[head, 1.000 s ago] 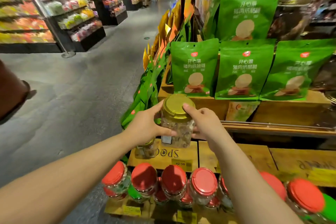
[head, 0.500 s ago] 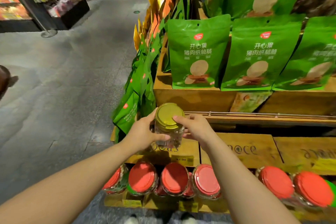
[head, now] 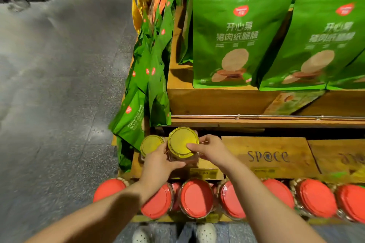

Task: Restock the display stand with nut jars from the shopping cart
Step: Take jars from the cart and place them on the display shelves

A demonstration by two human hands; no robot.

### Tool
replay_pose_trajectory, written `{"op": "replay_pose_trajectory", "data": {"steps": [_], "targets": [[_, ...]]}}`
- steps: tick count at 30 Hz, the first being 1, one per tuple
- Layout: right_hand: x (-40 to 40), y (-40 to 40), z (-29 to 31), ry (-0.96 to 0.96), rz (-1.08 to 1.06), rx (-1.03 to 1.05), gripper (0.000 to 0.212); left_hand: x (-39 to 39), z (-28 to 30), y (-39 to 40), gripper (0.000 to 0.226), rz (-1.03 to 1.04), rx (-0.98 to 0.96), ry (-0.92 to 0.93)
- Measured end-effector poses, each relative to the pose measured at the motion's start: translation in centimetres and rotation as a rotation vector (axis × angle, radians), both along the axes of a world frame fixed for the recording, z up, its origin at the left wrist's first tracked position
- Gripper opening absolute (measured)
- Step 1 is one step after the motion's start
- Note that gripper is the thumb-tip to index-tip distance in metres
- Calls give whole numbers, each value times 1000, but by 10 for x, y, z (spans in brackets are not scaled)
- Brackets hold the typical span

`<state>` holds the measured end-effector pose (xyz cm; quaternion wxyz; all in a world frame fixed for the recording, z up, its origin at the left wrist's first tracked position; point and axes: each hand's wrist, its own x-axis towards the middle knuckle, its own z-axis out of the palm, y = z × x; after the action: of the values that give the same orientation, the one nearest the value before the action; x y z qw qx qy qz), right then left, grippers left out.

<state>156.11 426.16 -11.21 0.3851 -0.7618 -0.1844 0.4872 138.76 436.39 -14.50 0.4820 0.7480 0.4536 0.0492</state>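
Both hands clasped the gold-lidded jar (head: 182, 144): left hand (head: 160, 161) wrapped its near side, right hand (head: 209, 149) pinched the lid rim. Upright between them, it hung just right of a shelved jar (head: 151, 144).

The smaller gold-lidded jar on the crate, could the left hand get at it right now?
Probably not at once: the left hand is busy gripping the held jar. The smaller jar sits right beside its fingers, lid uncovered, so once freed, reaching looks easy.
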Motion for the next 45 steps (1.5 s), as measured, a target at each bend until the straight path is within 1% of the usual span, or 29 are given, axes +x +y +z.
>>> {"op": "replay_pose_trajectory", "data": {"steps": [2, 4, 6, 8, 10, 12, 14, 16, 20, 25, 28, 33, 38, 45], "targets": [[0, 4, -16, 8, -1, 0, 55, 0, -16, 2, 72, 30, -42, 6], [0, 7, -32, 15, 2, 0, 45, 1, -32, 4, 69, 57, -69, 21], [1, 9, -48, 29, 3, 0, 39, 5, -45, 5, 71, 88, -90, 33], [2, 11, -60, 24, -7, -1, 42, 9, -54, 6, 78, 105, -113, 43], [3, 13, -72, 31, -14, -10, 48, 13, -65, 9, 82, 118, -176, 47], [3, 14, -82, 78, -49, -9, 46, 14, -78, 12, 81, 123, -242, 34], [3, 14, -90, 110, -70, -9, 42, 11, -95, 14, 81, 125, -262, 14], [4, 15, -97, 140, -75, -7, 42, 9, -111, 14, 75, 130, -280, 1], [5, 20, -114, 177, -93, -8, 46, 12, -108, 7, 69, 78, -236, -3], [6, 21, -125, 196, -107, 4, 38, 21, -104, 6, 76, 4, -151, 22], [7, 21, -132, 177, -99, -15, 42, 22, -107, 6, 82, -3, -111, 58], [6, 25, -134, 174, -124, 15, 40, 25, -109, 7, 87, 26, -154, 111], [3, 23, -135, 198, -156, 42, 43, 28, -102, 5, 82, 29, -156, 131], [0, 22, -137, 212, -184, 54, 43, 31, -94, 3, 82, 10, -136, 151]]}}
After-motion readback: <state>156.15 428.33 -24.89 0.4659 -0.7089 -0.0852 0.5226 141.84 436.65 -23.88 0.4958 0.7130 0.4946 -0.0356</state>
